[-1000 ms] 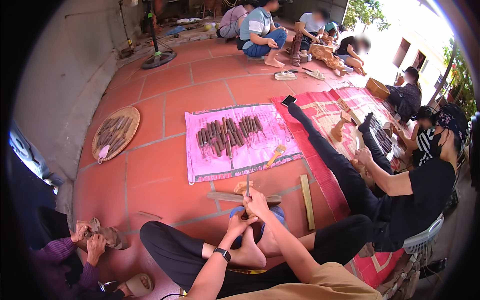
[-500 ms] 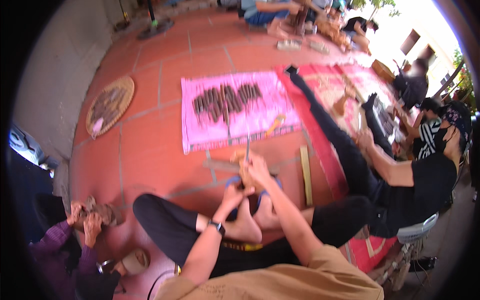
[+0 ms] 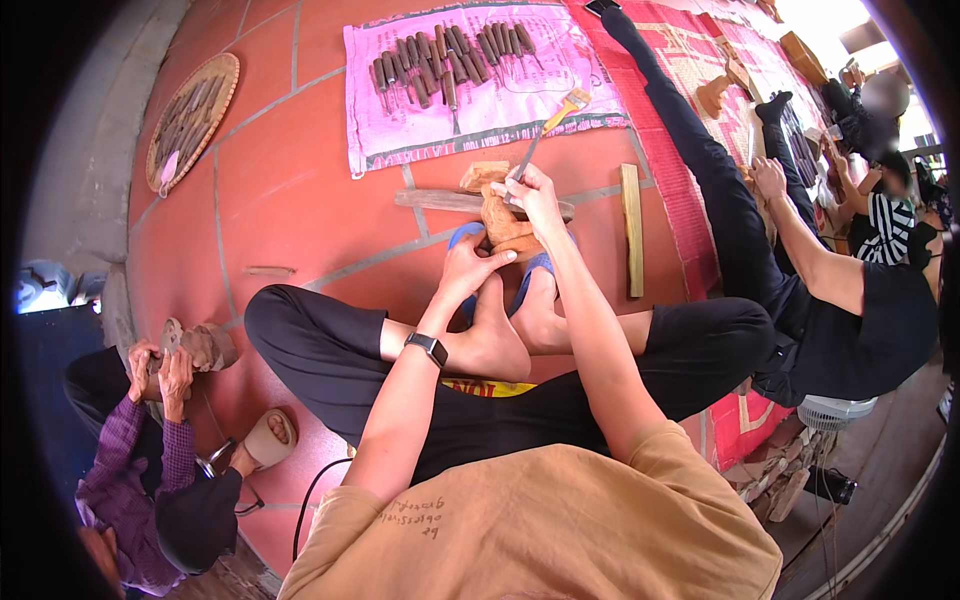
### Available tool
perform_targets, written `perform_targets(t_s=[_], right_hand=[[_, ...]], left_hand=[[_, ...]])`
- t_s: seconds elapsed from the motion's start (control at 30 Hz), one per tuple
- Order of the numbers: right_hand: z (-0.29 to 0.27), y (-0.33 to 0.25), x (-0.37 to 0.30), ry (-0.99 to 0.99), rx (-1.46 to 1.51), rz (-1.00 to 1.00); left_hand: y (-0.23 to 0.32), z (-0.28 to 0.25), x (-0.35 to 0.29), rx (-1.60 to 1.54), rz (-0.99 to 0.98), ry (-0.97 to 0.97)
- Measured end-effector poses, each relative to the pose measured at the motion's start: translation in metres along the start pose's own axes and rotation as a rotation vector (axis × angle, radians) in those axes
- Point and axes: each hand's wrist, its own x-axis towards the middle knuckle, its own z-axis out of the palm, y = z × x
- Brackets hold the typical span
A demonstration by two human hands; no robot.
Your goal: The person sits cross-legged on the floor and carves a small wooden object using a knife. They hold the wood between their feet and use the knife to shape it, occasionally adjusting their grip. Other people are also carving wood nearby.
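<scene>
Between my bare feet, a carved piece of orange-brown wood (image 3: 499,222) with a curved body stands tilted at a dark wooden bar (image 3: 437,201). My left hand (image 3: 474,263) is closed round its lower left side, thumb lying across the wood. Gripped in my right hand (image 3: 535,204) is a thin grey metal tool (image 3: 527,157), file-like or chisel-like; its upper end points up and to the right. The lower end meets the carving near my fingers, which partly hide it. A small pale wood block (image 3: 485,175) sits just beyond the carving.
Ahead, a pink cloth (image 3: 370,135) carries several wooden-handled carving tools (image 3: 440,58) and a yellow brush (image 3: 567,111). A basket (image 3: 232,80) of tools lies far left, a yellowish wood strip (image 3: 631,230) to the right. Co-workers sit at both sides; one person's hands (image 3: 172,375) hold a carving.
My view has tipped downward, so the cloth and basket appear higher. The metal tool, nearly vertical before, now leans to the right. Both hands keep their hold.
</scene>
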Motion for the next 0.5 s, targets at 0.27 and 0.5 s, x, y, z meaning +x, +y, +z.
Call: perform_targets(t_s=[0.27,0.5], right_hand=[[0.001,0.006,0.01,-0.107,-0.633,-0.113],[0.002,0.007,0.009,-0.093,-0.434,-0.112]], left_hand=[[0.005,-0.002,0.004,-0.002,0.001,-0.007],[-0.001,0.0,0.001,-0.004,0.011,-0.016]])
